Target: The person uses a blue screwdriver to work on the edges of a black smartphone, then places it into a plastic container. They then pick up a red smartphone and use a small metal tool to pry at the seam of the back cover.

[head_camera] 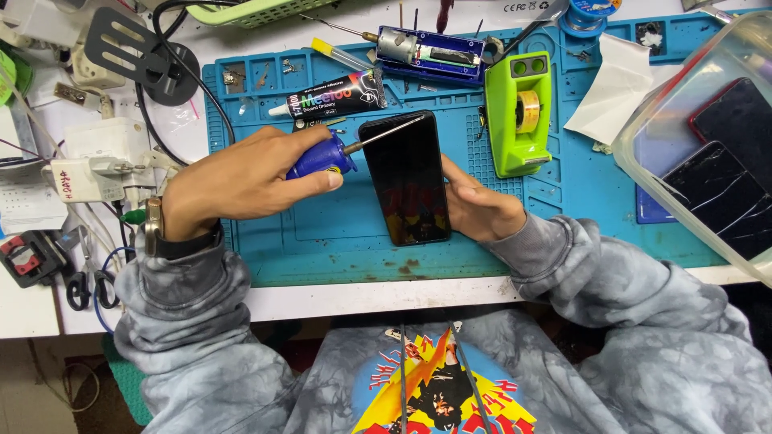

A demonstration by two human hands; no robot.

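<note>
Head view: a person in a grey tie-dye sweatshirt works over a black smartphone lying face-up, lengthwise, on a blue silicone repair mat spread across the white bench. The left hand has its fingers wrapped tight round the blue handle of a small screwdriver, whose thin metal shaft slants up across the phone's top edge, the tip at or just over the upper right corner; whether it touches cannot be told. The right hand lies against the phone's right edge, the thumb pressed to the side and the other fingers curled loosely beneath, steadying it rather than lifting it.

The phone looks whole: dark glass in place, no gap visible along the edges, no loose screws or parts seen beside it. Judged from that, the work on this handset is either at its very start or near its end; the picture does not settle which. A black tube of adhesive with a white nozzle rests just above the left hand, capped or not cannot be told. A lime-green tape dispenser stands to the right of the phone, near a small silver motor on a blue holder. Well apart, at the right edge, a clear plastic tub holds more dark handsets, at least one with cracked glass.
</note>
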